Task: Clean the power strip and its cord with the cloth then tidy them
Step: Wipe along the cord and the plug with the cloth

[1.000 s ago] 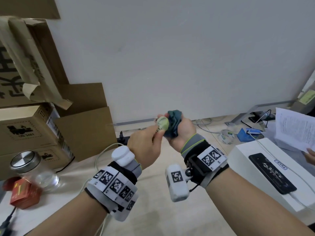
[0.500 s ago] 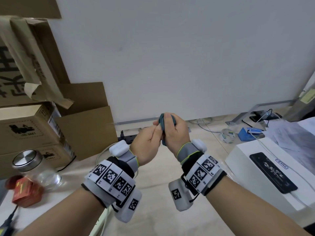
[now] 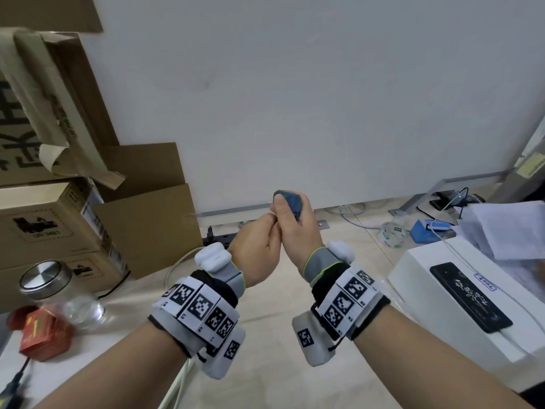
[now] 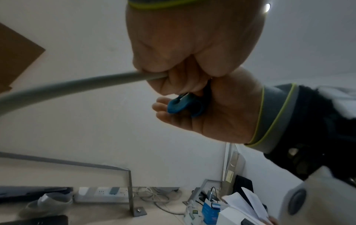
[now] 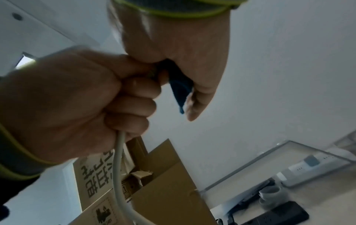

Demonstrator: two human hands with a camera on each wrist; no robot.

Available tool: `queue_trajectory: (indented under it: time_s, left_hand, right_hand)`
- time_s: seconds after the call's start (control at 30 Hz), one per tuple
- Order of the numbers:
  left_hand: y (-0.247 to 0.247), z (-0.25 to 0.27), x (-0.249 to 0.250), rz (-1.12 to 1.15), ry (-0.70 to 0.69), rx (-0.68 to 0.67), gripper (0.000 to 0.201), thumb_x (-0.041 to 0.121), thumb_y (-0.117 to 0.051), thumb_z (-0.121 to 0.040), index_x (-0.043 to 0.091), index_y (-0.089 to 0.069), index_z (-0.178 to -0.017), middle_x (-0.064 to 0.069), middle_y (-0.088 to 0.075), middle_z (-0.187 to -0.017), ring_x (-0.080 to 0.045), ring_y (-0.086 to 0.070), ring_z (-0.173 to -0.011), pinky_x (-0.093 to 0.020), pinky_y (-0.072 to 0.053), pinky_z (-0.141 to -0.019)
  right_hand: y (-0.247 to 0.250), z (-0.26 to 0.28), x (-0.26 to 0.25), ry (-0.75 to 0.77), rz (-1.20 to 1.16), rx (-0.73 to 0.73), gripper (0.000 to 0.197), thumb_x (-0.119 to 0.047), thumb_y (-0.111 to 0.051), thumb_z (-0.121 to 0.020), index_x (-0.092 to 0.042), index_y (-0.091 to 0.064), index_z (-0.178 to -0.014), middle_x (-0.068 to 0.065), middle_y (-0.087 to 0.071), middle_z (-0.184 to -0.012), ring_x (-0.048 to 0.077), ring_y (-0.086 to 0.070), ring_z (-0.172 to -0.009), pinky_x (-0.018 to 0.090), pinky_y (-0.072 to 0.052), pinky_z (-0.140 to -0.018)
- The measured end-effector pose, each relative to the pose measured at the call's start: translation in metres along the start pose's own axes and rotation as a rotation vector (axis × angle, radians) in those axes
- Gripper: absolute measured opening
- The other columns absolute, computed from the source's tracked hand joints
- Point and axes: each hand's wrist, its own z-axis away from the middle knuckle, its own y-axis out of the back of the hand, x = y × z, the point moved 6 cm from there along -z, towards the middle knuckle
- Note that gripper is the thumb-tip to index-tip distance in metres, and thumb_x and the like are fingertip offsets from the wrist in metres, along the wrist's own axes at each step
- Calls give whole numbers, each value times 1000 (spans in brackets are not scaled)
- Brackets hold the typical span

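Both hands are raised together in front of the wall. My left hand grips the white cord in a fist, just behind its plug end. The cord hangs from that fist and runs down past the left forearm. My right hand grips a bunched blue cloth and presses against the left fist; the cloth covers the cord's end, so the plug is hidden. The strip at the cord's other end is out of view.
Cardboard boxes are stacked at the left, with a glass jar and a red box in front. A white box carrying a black phone stands at the right. By the wall lie a black strip and a white strip.
A second ago the pale plug showed between the hands beside the loose cloth. The right hand has since turned and closed the cloth over the plug, and both hands came together.
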Motion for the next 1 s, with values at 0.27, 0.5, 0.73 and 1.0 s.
queue_trajectory:
  time_s: [0.27,0.5,0.73,1.0]
  left_hand:
    - [-1,7,7,-113,-155,-3,34,35,-34,-91,10,-56,-84,-3,-59,-71,-26,-52,-63,-39,-41,-58]
    - [6,2,-8,-50,39,27,23,18,-43,-97,14,-50,-75,-4,-59,-68,-29,-55,-66,-43,-44,-62]
    - [8,5,-1,-1,-15,12,23,7,-47,-92,15,-52,-71,14,-46,-55,-6,-44,-48,-18,-32,-45]
    - [12,9,4,-39,-238,75,39,40,-36,-90,9,-54,-75,-1,-58,-64,-22,-50,-54,-32,-36,-51]
  right_hand:
    - [6,-14,19,-325,-318,-19,39,-41,-42,-99,-6,-60,-98,13,-73,-94,29,-64,-81,37,-49,-68]
    - [1,-9,3,-187,-299,-89,59,-65,-29,-92,-24,-59,-122,21,-64,-106,11,-62,-79,24,-51,-63]
    - [1,-1,7,100,66,-110,47,-48,-56,-86,-26,-52,-127,-13,-62,-104,6,-61,-100,33,-52,-92]
    - [-3,-18,20,-289,-188,-16,65,-59,-46,-84,3,-63,-95,32,-66,-99,43,-67,-84,54,-55,-73]
